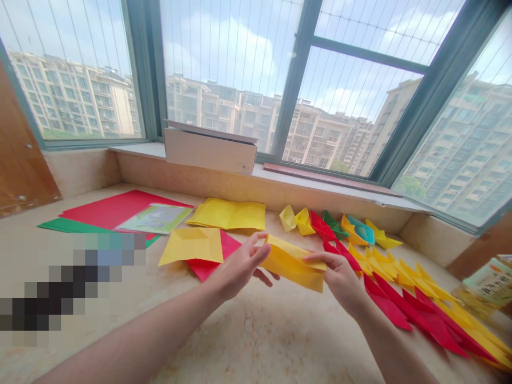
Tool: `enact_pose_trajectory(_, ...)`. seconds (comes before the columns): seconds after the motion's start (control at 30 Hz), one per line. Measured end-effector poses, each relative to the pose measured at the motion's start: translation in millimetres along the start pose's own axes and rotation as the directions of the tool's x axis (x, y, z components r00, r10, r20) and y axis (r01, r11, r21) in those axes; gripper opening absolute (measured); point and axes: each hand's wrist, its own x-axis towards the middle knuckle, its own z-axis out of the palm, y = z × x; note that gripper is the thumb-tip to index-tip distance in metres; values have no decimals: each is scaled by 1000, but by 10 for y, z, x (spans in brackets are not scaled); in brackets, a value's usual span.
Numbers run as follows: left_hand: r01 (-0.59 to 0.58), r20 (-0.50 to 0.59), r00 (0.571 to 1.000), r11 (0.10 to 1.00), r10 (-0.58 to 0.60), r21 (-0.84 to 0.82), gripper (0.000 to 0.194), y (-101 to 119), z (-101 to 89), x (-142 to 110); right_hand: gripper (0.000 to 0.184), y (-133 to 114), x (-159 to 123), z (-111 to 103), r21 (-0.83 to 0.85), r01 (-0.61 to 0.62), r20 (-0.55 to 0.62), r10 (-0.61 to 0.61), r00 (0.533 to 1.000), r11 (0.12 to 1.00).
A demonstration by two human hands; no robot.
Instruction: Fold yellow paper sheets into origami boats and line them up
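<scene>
Between my two hands, raised above the stone ledge, is a folded sheet of yellow paper [294,262]. My left hand [244,265] is at its left end, thumb and forefinger closed on the edge while the other fingers stay loose. At the opposite end my right hand [340,274] pinches the paper, thumb on top. Left of my left hand lies a creased yellow sheet [194,244], partly over a red sheet [204,268]. Behind it sits a stack of yellow paper [228,214].
Folded paper boats in several colours [326,226] line the back right, with red and yellow folded pieces [424,314] in rows nearer. Red sheets [120,210], green paper [80,225] and a clear packet [158,217] lie left. A white box [210,149] stands on the sill.
</scene>
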Motion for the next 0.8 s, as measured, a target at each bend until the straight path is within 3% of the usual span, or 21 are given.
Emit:
enact_pose_trajectory(0.13,25,-10,1000,994,-24,105,84,6,49,-20,26,13,-16,21,-51,48,27,-46,999,998)
enact_pose_trajectory(0.27,-30,-79,996,992,40,122,65,-44,43,31,26,-25,-69,7,-108,79,137,-64,989,991)
enact_pose_trajectory(0.37,-59,-125,989,989,77,139,61,-79,26,65,30,-53,-96,-25,-173,129,192,-95,977,976)
enact_pose_trajectory(0.6,-40,-158,985,984,68,174,60,-67,73,39,32,36,-60,96,-198,130,88,-114,990,972)
enact_pose_trajectory(0.8,-33,-125,991,985,54,167,59,-67,60,40,63,74,-82,100,-140,91,118,-74,990,986)
